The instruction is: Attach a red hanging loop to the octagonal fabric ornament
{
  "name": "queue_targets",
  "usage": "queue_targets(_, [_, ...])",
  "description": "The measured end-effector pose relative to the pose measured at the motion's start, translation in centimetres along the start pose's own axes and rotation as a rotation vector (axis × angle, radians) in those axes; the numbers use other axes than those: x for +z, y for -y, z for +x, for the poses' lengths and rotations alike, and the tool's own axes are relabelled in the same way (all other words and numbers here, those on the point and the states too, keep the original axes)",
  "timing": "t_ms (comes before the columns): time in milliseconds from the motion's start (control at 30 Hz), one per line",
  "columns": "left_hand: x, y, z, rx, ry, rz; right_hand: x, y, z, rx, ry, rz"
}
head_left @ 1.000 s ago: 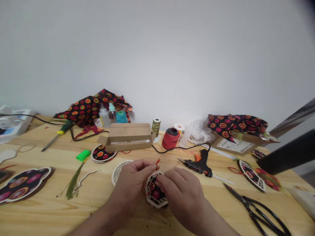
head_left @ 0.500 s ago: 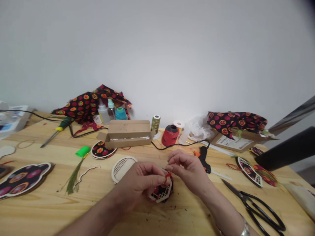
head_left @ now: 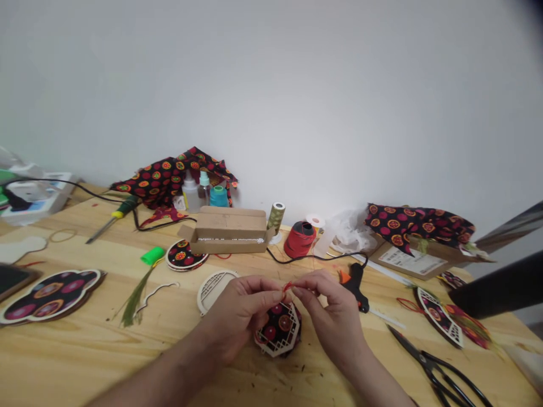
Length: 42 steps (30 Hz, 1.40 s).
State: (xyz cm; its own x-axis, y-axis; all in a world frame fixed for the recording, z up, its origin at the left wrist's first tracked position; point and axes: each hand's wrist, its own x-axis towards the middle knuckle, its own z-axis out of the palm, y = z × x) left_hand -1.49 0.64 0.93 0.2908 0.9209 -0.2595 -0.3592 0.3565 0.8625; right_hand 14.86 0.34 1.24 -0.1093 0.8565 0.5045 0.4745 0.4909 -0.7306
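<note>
An octagonal ornament (head_left: 280,329), dark floral fabric framed by pale wooden latticework, sits just above or on the table between my hands; I cannot tell if it touches the wood. Thumb and forefinger of my left hand (head_left: 240,314) pinch a red cord (head_left: 288,286) at the ornament's upper edge. Opposite, my right hand (head_left: 335,311) pinches the same cord, its fingertips close to the left ones. My left hand's lower fingers are partly hidden behind the ornament. Left of it lies a round pale wooden frame (head_left: 214,288), overlapped by that hand.
Black scissors (head_left: 424,362) and a glue gun (head_left: 357,285) lie to the right. Behind stand a cardboard box (head_left: 231,246), a red thread spool (head_left: 300,240) and patterned fabric (head_left: 169,175). At left are a green tassel (head_left: 138,297), a screwdriver (head_left: 112,220) and a cloud-shaped fabric piece (head_left: 51,297).
My right hand has come down to the left hand's fingertips and now pinches the red cord. More of the ornament's face shows. The view has shifted slightly left.
</note>
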Motion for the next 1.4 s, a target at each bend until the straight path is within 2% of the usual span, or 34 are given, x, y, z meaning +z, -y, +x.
queue_targets(100, [0.0, 0.1, 0.1, -0.025, 0.042, 0.034, 0.1, -0.3, -0.1, -0.080, 0.030, -0.067])
queue_targets(300, [0.0, 0.5, 0.2, -0.037, 0.049, 0.028, -0.2, -0.5, 0.1, -0.391, 0.023, -0.400])
queue_targets(400, [0.0, 0.5, 0.2, -0.050, 0.029, 0.010, -0.6, -0.5, 0.1, -0.494, -0.004, -0.489])
queue_targets(533, [0.1, 0.4, 0.2, -0.031, -0.021, -0.016, -0.8, -0.6, -0.1, -0.588, 0.023, -0.588])
queue_targets(833, [0.2, 0.4, 0.2, -0.021, -0.143, -0.011, -0.7, -0.2, -0.1, -0.614, 0.052, -0.581])
queue_targets(1100, [0.3, 0.3, 0.0, -0.010, -0.146, -0.049, -0.4, 0.0, -0.6, -0.665, 0.082, -0.639])
queue_targets(1200, [0.2, 0.5, 0.1, -0.012, -0.119, -0.054, -0.2, 0.2, -0.6, -0.631, 0.082, -0.534])
queue_targets(1333, [-0.2, 0.6, 0.3, -0.040, -0.017, -0.136, -0.4, 0.6, -0.6, -0.496, 0.127, -0.240])
queue_targets(1400, [-0.3, 0.5, 0.4, -0.059, 0.010, -0.165, -0.6, 0.7, -0.5, -0.412, 0.075, -0.122])
